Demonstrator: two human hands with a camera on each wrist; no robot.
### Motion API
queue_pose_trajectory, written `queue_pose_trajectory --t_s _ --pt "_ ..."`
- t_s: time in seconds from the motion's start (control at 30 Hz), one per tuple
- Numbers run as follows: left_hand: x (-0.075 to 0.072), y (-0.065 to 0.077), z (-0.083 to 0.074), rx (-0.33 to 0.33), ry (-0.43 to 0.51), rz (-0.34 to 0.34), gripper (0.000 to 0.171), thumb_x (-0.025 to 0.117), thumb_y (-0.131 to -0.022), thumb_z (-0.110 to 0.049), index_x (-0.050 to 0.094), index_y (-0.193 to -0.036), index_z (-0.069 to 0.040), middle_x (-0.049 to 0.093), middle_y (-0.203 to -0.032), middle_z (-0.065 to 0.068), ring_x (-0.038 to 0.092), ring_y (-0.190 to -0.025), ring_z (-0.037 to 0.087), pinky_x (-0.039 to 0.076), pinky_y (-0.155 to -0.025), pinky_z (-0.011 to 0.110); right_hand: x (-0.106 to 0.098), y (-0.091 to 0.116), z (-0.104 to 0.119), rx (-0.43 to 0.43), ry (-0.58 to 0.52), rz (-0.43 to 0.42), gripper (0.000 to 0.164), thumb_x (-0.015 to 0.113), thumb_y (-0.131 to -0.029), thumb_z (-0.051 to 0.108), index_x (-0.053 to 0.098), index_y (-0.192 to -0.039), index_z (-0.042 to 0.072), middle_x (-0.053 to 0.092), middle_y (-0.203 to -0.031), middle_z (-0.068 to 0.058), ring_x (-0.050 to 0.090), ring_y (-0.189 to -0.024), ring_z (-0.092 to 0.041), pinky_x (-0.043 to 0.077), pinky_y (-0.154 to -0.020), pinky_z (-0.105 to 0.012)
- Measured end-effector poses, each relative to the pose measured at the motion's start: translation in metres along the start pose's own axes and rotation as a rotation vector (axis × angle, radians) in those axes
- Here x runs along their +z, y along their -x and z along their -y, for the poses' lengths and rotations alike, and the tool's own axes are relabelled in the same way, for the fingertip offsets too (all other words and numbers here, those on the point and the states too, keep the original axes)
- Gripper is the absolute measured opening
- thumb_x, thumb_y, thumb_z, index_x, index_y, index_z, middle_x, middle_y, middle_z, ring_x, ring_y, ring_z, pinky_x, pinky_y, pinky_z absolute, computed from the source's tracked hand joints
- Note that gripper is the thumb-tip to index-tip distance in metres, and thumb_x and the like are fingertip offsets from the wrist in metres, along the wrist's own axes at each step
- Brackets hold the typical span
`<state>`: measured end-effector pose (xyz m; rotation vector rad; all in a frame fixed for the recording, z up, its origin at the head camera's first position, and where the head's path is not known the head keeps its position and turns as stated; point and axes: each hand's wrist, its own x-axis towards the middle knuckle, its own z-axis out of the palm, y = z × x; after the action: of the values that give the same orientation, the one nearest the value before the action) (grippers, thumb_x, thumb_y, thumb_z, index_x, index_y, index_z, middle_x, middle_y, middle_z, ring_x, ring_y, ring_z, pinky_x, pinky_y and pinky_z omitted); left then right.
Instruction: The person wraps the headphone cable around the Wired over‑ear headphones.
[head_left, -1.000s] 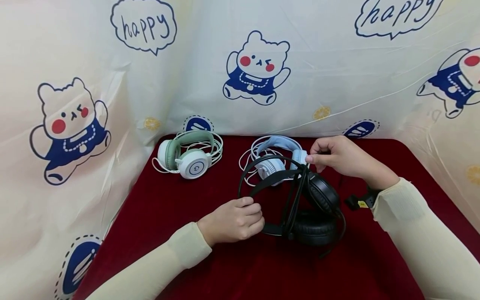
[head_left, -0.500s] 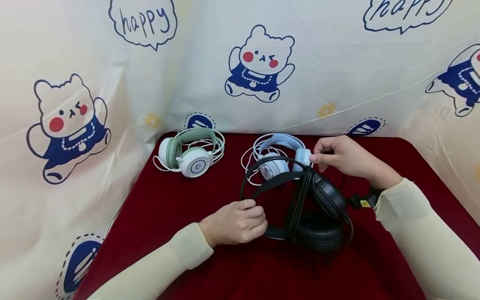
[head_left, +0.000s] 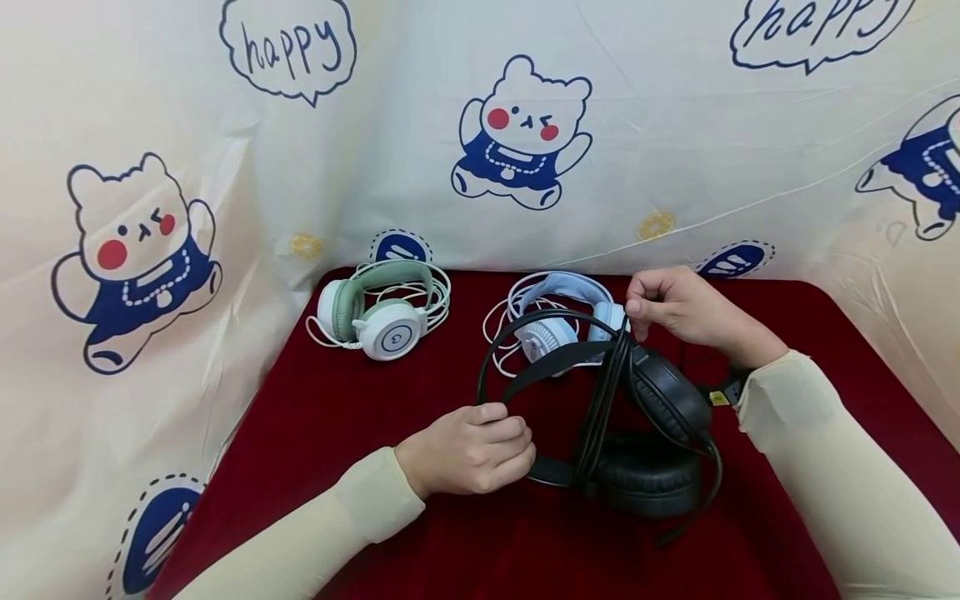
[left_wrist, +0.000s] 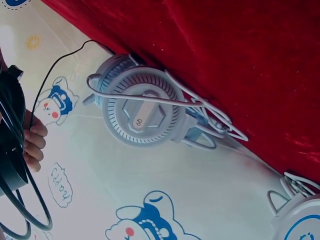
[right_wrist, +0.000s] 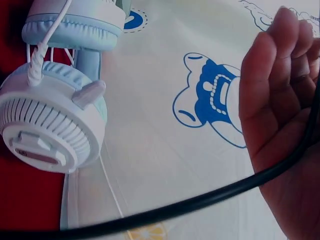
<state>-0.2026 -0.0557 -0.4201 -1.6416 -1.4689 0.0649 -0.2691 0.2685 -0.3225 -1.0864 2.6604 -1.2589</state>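
Note:
Black over-ear headphones [head_left: 667, 392] hang tilted over the table's middle, their black cable [head_left: 603, 408] bundled in loops across the headband. My left hand [head_left: 468, 450] grips the headband on its left side, fingers curled round it. At the top of the bundle, my right hand [head_left: 686, 312] pinches with thumb and forefinger; its fingertips largely hide what lies between them, and I cannot tell which part of the cable it is. Close behind sit light blue and white headphones [head_left: 547, 337], overlapped by the black headband. In the right wrist view, a black cable crosses the right palm [right_wrist: 280, 125].
Green and white headphones [head_left: 390, 329] stand at the back left, their white cable coiled behind. A dark red cloth [head_left: 337, 417] covers the table. A pale printed curtain [head_left: 405, 150] rises behind and along both sides.
The black ear cups have shifted right and slightly nearer, and the cable loops lean further right. The right hand has moved slightly right; the left keeps its grip on the headband.

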Motion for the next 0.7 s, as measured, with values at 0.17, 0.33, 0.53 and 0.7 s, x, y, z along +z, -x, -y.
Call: queue_pose_trajectory --t_s 0.17,0.33,0.53,0.7 --pt "-0.002 -0.006 0.003 -0.003 0.009 -0.026 0.016 0.054 -0.094 -0.011 0.07 -0.091 -0.011 0.071 -0.087 0.0 0.059 -0.082 0.015 0.042 -0.07 0.027 0.003 -0.003 -0.003 -0.037 -0.067 -0.025 0.017 0.058 -0.095 0.009 0.058 -0.078 0.009 0.06 -0.065 -0.003 0.058 -0.063 -0.019 0.049 -0.061 -0.028" --pt "-0.006 -0.012 0.006 -0.014 0.013 -0.067 0.015 0.054 -0.093 -0.011 0.069 -0.09 -0.012 0.071 -0.085 -0.001 0.059 -0.08 0.014 0.041 -0.068 0.026 0.013 -0.006 -0.008 -0.043 -0.141 -0.046 0.019 0.052 -0.098 0.008 0.059 -0.08 0.006 0.052 -0.066 -0.005 0.048 -0.06 -0.019 0.041 -0.054 -0.028" --pt "-0.009 -0.017 0.009 -0.021 0.008 -0.11 0.017 0.054 -0.092 -0.01 0.069 -0.087 -0.013 0.071 -0.083 -0.002 0.059 -0.077 0.012 0.04 -0.066 0.025 0.025 -0.009 -0.02 -0.072 -0.304 -0.041 0.022 0.047 -0.102 0.015 0.06 -0.087 0.006 0.05 -0.072 -0.003 0.047 -0.066 -0.018 0.04 -0.06 -0.028" --pt "-0.01 -0.019 0.007 -0.031 0.005 -0.126 0.016 0.055 -0.092 -0.012 0.07 -0.088 -0.013 0.072 -0.086 -0.001 0.06 -0.078 0.013 0.039 -0.066 0.025 0.031 -0.012 -0.031 -0.155 -0.473 0.027 0.027 0.046 -0.102 0.022 0.057 -0.091 0.0 0.058 -0.079 -0.004 0.054 -0.07 -0.014 0.047 -0.065 -0.024"
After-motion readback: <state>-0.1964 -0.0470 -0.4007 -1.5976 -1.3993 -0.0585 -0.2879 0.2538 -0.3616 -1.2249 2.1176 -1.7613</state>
